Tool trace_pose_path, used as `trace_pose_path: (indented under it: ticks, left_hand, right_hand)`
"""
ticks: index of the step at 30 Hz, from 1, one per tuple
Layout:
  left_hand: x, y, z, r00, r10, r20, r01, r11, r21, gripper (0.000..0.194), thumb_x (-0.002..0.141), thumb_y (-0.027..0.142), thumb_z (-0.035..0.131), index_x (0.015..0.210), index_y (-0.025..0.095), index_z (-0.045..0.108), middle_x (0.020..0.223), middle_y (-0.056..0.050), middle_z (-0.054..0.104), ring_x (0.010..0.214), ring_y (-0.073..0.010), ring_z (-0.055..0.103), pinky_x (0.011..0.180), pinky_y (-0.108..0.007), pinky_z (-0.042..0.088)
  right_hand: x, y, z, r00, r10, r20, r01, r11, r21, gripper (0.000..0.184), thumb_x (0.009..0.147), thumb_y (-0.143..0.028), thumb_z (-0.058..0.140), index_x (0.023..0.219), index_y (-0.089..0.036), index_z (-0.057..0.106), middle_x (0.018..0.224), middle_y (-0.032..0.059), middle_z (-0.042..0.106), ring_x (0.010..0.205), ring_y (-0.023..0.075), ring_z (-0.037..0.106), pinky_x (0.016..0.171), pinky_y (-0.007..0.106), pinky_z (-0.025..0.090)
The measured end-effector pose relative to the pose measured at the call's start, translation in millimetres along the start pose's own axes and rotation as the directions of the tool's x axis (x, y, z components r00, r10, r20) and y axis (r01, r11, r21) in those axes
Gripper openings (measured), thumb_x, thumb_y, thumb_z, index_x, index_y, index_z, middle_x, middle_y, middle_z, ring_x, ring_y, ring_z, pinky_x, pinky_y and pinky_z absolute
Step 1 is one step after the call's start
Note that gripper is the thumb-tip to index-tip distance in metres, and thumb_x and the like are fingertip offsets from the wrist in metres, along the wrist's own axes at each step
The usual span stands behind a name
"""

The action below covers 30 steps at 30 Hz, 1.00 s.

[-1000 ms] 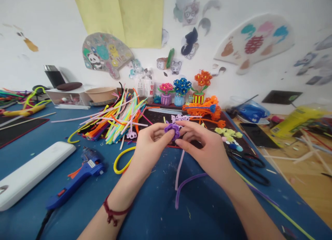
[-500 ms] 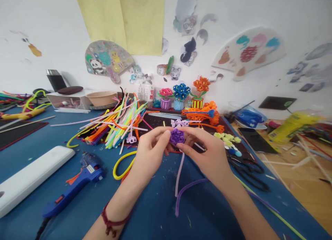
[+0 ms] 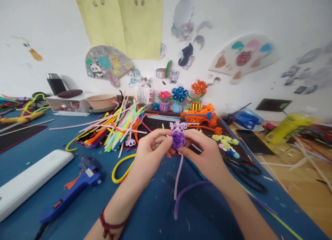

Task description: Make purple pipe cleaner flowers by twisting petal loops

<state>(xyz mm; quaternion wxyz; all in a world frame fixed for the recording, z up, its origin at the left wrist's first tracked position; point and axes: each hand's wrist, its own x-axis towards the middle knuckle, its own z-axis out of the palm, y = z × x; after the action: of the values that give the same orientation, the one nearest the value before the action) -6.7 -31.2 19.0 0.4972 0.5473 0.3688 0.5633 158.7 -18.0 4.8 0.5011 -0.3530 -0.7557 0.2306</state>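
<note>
Between my two hands is a small purple pipe-cleaner flower (image 3: pixel 178 139), its looped petals facing me. My left hand (image 3: pixel 155 146) pinches its left edge between thumb and fingers. My right hand (image 3: pixel 201 145) grips the right edge the same way. Below the flower a pale lilac pipe cleaner (image 3: pixel 178 179) hangs or lies; whether it joins the flower I cannot tell. A darker purple pipe cleaner (image 3: pixel 184 193) curves over the blue table under my right hand. Behind my fingers lie pale lilac looped pieces (image 3: pixel 178 126) on a dark mat.
Left of my arms lie a blue glue gun (image 3: pixel 77 184), a white bar-shaped case (image 3: pixel 36 181) and a yellow loop (image 3: pixel 120 169). A pipe-cleaner heap (image 3: pixel 124 126) spreads behind. Black scissors (image 3: pixel 246 172) lie right, near yellow blossoms (image 3: pixel 225 141). Potted flowers (image 3: pixel 178 99) stand along the wall.
The purple flower has turned, so its open centre now faces me more. Both hands keep their pinch on it, with fingers slightly shifted. The view has tilted a little.
</note>
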Motion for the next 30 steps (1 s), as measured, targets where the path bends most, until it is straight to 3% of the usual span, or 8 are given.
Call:
trace_pose_path:
  ticks: [2,7,13,19,24,30]
  left_hand:
    - [-0.9,0.4,-0.2,1.0,0.014,-0.017,-0.014,1.0,0.019,0.019,0.078,0.023,0.069,0.093,0.013,0.069,0.072,-0.002,0.068,0.06,-0.0079,0.058,0.054,-0.016,0.046]
    - [-2.1,4.8,0.3,0.998,0.059,-0.014,-0.058,0.996,0.063,0.017,0.079,0.024,0.069,0.092,0.014,0.072,0.079,-0.004,0.071,0.064,-0.0076,0.059,0.055,-0.014,0.046]
    - [-2.1,7.6,-1.1,0.987,0.16,-0.006,-0.16,0.987,0.007,0.013,0.082,0.023,0.068,0.093,0.018,0.072,0.082,-0.002,0.071,0.066,-0.0071,0.06,0.057,-0.014,0.047]
    - [-3.3,7.9,-3.1,0.975,0.215,0.06,-0.218,0.975,0.053,0.011,0.079,0.021,0.071,0.09,0.019,0.07,0.076,-0.001,0.068,0.067,-0.009,0.06,0.06,-0.017,0.049]
    - [-2.9,5.6,-5.3,0.95,0.31,0.018,-0.305,0.918,0.253,0.007,0.081,0.022,0.069,0.085,0.018,0.067,0.076,-0.001,0.066,0.066,-0.0101,0.058,0.061,-0.02,0.048]
    - [-5.0,5.6,-3.5,0.922,0.383,0.047,-0.37,0.842,0.392,0.004,0.082,0.02,0.067,0.085,0.018,0.066,0.075,0.0,0.066,0.062,-0.0093,0.057,0.058,-0.02,0.046]
  right_hand:
    - [0.3,-1.6,0.4,0.999,-0.041,-0.008,0.041,0.999,-0.016,0.007,0.086,-0.022,0.065,0.091,-0.021,0.071,0.091,0.004,0.066,0.08,0.0167,0.06,0.072,0.028,0.048]
    - [-1.0,-5.6,0.5,0.998,-0.035,-0.05,0.036,0.999,0.018,0.011,0.088,-0.024,0.062,0.084,-0.02,0.072,0.085,0.0043,0.068,0.081,0.0174,0.062,0.074,0.028,0.047]
    - [-3.5,-7.8,-3.7,0.987,0.087,0.139,-0.124,0.951,0.283,0.019,0.094,-0.032,0.053,0.087,-0.02,0.067,0.075,0.0023,0.067,0.071,0.0154,0.06,0.068,0.027,0.046]
    - [-4.4,-7.9,-1.8,0.962,0.104,0.251,-0.228,0.811,0.539,0.025,0.097,-0.035,0.049,0.081,-0.019,0.06,0.067,-0.0001,0.06,0.063,0.0129,0.057,0.064,0.026,0.045]
    - [-4.0,-6.6,1.2,0.958,0.19,0.216,-0.277,0.812,0.514,0.022,0.095,-0.036,0.052,0.094,-0.018,0.065,0.067,-0.001,0.058,0.055,0.0105,0.054,0.053,0.023,0.045]
    - [-2.8,-9.7,2.4,0.968,0.23,0.095,-0.249,0.887,0.389,0.02,0.09,-0.035,0.059,0.09,-0.017,0.068,0.063,-0.0003,0.058,0.054,0.0112,0.053,0.05,0.023,0.046]
